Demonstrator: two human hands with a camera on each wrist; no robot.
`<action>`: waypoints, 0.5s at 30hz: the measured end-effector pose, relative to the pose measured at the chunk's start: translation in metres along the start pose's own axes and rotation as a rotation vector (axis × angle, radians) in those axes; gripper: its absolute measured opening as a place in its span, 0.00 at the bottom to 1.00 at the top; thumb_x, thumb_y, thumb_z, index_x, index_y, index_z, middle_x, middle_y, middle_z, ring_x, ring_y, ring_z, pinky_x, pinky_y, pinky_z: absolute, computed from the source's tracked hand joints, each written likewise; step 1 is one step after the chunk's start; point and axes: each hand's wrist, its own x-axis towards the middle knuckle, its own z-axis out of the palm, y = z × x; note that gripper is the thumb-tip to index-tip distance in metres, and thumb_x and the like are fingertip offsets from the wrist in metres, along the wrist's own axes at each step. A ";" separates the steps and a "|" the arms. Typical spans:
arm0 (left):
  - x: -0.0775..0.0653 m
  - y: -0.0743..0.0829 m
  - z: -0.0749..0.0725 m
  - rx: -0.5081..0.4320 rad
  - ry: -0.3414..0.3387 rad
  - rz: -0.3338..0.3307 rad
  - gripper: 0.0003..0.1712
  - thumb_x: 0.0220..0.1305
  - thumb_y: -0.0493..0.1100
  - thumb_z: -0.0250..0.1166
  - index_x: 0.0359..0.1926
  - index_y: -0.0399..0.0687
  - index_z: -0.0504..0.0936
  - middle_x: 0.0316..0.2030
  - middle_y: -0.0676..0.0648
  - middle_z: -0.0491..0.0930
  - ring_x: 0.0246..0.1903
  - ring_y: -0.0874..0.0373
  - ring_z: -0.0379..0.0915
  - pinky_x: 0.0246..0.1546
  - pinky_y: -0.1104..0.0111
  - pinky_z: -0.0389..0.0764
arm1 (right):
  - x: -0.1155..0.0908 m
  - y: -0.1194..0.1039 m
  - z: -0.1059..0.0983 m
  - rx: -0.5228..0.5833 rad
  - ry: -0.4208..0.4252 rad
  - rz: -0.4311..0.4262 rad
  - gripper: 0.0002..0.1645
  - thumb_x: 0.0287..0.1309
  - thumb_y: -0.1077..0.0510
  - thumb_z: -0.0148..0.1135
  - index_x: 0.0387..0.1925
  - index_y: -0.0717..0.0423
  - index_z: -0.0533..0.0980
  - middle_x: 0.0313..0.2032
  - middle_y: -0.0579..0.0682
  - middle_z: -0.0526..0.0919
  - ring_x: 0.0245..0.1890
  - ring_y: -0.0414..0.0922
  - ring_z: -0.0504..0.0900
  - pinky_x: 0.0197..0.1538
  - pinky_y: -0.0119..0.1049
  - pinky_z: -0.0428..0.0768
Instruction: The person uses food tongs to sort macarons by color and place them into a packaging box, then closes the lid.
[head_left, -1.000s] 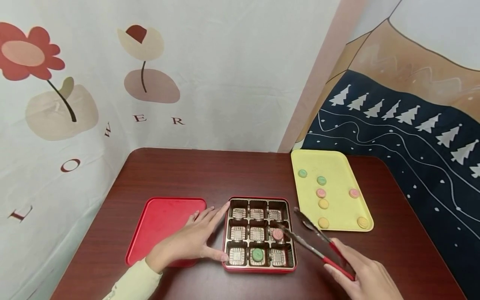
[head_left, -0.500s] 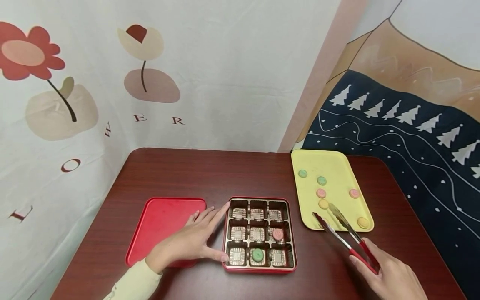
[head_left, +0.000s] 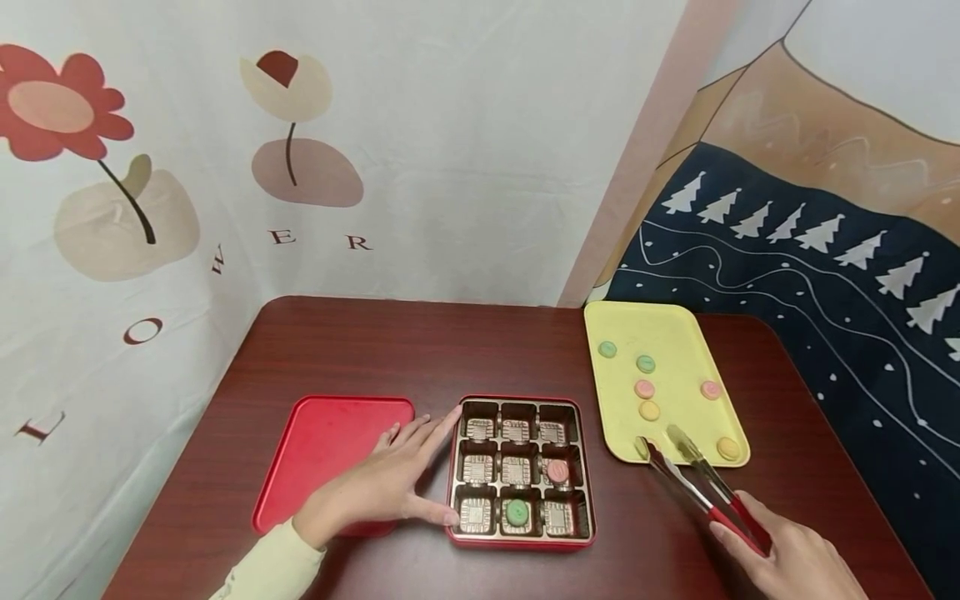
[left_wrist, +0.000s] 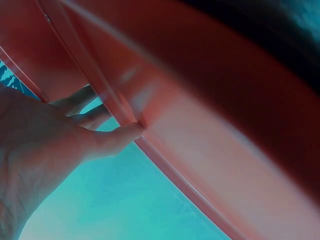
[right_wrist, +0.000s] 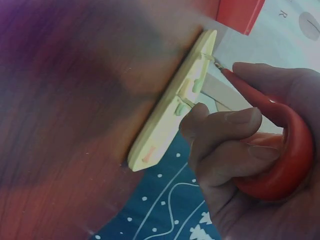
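Note:
My right hand grips a pair of red-handled metal tongs. The tong tips are spread over the front edge of the yellow tray, about a yellow macaron that they mostly hide. My left hand lies with fingers extended against the left side of a red box; in the left wrist view a finger touches the red wall. The box has a nine-compartment insert. A pink macaron sits in the middle-right compartment and a green macaron in the front-middle one.
Several more green, pink and yellow macarons lie on the tray, among them a yellow one at its front right corner. A red lid lies on the brown table left of the box, partly beneath my left forearm.
My right hand has carried the tongs from the box's pink macaron rightward to the front of the yellow tray. The left hand stays at the box.

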 end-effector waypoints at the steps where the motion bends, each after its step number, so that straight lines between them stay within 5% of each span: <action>1: 0.000 0.000 0.000 -0.003 0.002 0.004 0.78 0.56 0.80 0.74 0.90 0.64 0.35 0.83 0.37 0.59 0.81 0.31 0.50 0.75 0.26 0.47 | -0.001 -0.001 0.000 0.001 0.004 -0.006 0.51 0.71 0.29 0.66 0.72 0.69 0.74 0.35 0.52 0.86 0.37 0.53 0.85 0.35 0.53 0.82; 15: 0.001 -0.001 0.002 0.001 0.005 -0.001 0.79 0.55 0.81 0.74 0.90 0.64 0.35 0.82 0.37 0.60 0.81 0.31 0.51 0.75 0.26 0.49 | -0.003 -0.003 0.004 -0.035 0.063 -0.058 0.44 0.72 0.32 0.68 0.69 0.64 0.79 0.50 0.72 0.87 0.44 0.64 0.89 0.41 0.67 0.85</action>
